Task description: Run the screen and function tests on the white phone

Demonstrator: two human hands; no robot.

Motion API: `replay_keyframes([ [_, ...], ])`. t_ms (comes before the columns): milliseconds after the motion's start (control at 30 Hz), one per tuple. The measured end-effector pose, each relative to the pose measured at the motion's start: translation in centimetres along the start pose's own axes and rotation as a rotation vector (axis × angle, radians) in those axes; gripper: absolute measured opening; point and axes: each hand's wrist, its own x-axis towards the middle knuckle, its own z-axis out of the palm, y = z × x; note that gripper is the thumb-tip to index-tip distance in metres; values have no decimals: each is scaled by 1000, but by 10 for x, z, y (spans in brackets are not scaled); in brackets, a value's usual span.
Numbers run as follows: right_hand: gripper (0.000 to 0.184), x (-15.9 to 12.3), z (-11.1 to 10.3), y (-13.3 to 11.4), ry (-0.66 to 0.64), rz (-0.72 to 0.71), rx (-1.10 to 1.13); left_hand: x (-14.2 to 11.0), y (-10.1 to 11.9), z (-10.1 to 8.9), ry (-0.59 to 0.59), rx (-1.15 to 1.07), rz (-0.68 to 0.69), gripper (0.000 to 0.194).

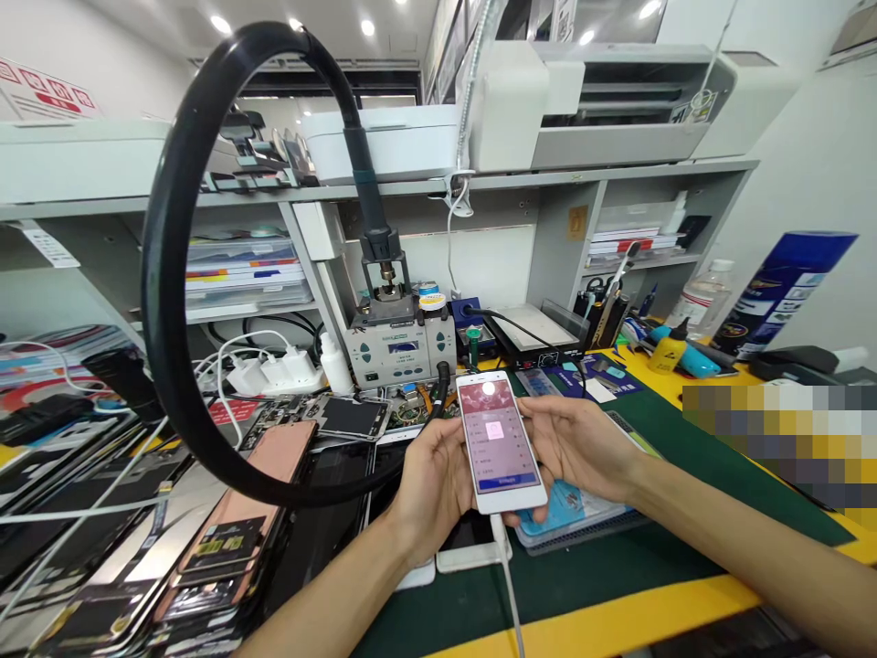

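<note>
Closed around its opposite edges, the left hand (435,480) and the right hand (575,448) held the white phone (508,498) between them. It looked whole and lit, with a white cable (505,571) at its bottom edge (that much seemed done). A pale box (494,430) stood mid-display; its wording was too small to read, so what remained could not be told. Phone shells (274,457) lay left of the white phone; behind it stood a grey rework station (404,352).
</note>
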Motion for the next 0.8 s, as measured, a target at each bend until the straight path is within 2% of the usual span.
replay_keyframes([
  [800, 51, 0, -3, 0, -18, -7, 29, 1, -2, -3, -28, -15, 4, 52],
])
